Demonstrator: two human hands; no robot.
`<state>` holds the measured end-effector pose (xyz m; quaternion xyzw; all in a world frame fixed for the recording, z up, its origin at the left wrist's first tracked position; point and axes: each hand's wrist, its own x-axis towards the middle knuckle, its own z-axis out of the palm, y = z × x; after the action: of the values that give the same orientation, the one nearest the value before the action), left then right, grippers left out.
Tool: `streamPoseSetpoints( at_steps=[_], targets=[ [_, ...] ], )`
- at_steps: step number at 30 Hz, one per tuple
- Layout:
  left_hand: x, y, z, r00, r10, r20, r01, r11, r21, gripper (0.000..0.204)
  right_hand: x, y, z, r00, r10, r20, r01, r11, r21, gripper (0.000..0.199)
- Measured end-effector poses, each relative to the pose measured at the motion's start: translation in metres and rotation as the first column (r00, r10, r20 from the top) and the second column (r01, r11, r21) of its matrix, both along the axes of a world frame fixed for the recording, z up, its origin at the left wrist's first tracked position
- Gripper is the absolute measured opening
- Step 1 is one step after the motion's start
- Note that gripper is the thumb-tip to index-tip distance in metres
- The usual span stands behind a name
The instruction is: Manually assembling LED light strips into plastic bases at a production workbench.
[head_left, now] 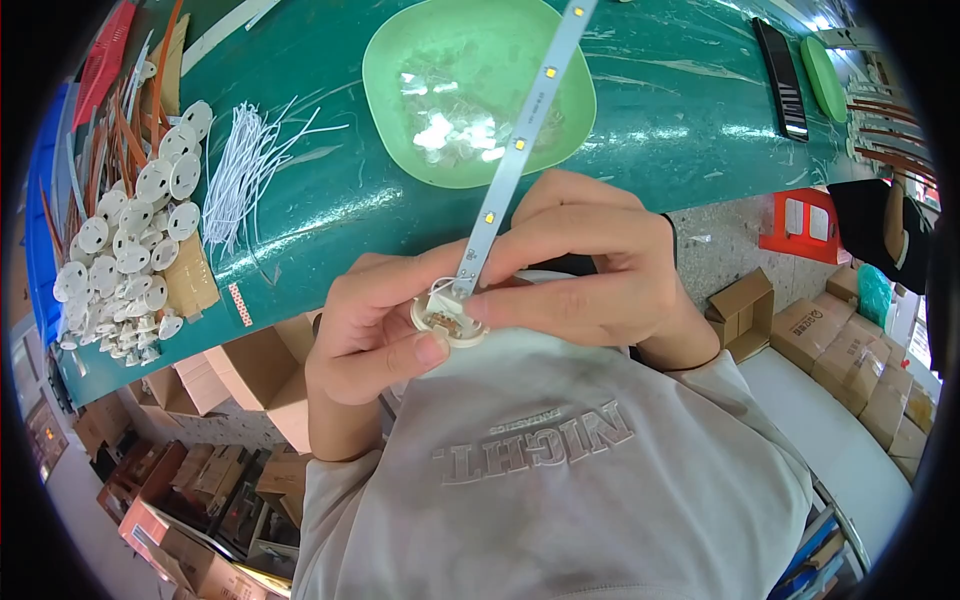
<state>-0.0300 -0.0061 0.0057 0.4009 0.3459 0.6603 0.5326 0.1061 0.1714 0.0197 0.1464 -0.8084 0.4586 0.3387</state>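
At my far left stands a blue plastic bin wall (48,165), with a red plastic basket (103,65) just beside it; nearer me, a heap of white round plastic caps with holes (130,240) lies on the green-topped table (320,75), long brown and pale strips (128,135) sticking up behind it and a piece of brown cardboard (192,280) at its right side; next comes a loose bundle of thin white wires (240,175); below the table edge are open cardboard boxes (265,365).

My left hand (365,320) is closed on a single white round cap (462,338), thumb at its lower rim, fingers at its upper side; the cap sits in front of my pale shirt (540,400), its open side toward me; a light green shallow plastic bowl (383,105) with clear small pieces inside lies beyond; a narrow silvery LED strip with yellow squares (507,172) slants up from the cap across the bowl; my right hand (595,265) pinches its lower end, thumb tip against the cap.

Farther right lie a long black tray (779,80) and a second green dish (823,80); below them are a red-orange container (800,225), another person's arm (893,220) and stacked cardboard cartons (845,345).
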Motion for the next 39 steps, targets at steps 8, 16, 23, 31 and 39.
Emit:
streamPoseSetpoints(
  at_steps=[8,16,23,31,39],
  targets=[
    [0.013,0.006,0.005,0.988,0.133,0.076,-0.135,0.991,0.02,0.056,0.0,-0.008,-0.001,0.999,-0.002,0.045,0.011,0.979,-0.202,0.02],
    [0.005,0.006,-0.001,0.973,0.155,-0.171,-0.139,0.985,0.103,0.055,0.003,-0.02,0.001,0.987,-0.072,0.14,0.112,0.947,-0.302,0.018],
    [0.011,0.007,-0.008,0.901,0.388,0.194,-0.402,0.915,0.04,0.052,-0.022,0.013,0.017,0.863,-0.366,0.349,0.413,0.908,-0.071,0.013],
    [-0.006,0.006,-0.027,0.914,0.349,0.205,-0.364,0.931,0.039,0.051,-0.073,0.049,0.005,0.81,-0.465,0.359,0.263,0.834,0.486,0.021],
    [-0.011,0.01,-0.024,0.929,0.319,0.187,-0.328,0.945,0.015,0.051,-0.098,0.049,-0.005,0.77,-0.489,0.41,0.265,0.829,0.491,0.017]
  ],
)
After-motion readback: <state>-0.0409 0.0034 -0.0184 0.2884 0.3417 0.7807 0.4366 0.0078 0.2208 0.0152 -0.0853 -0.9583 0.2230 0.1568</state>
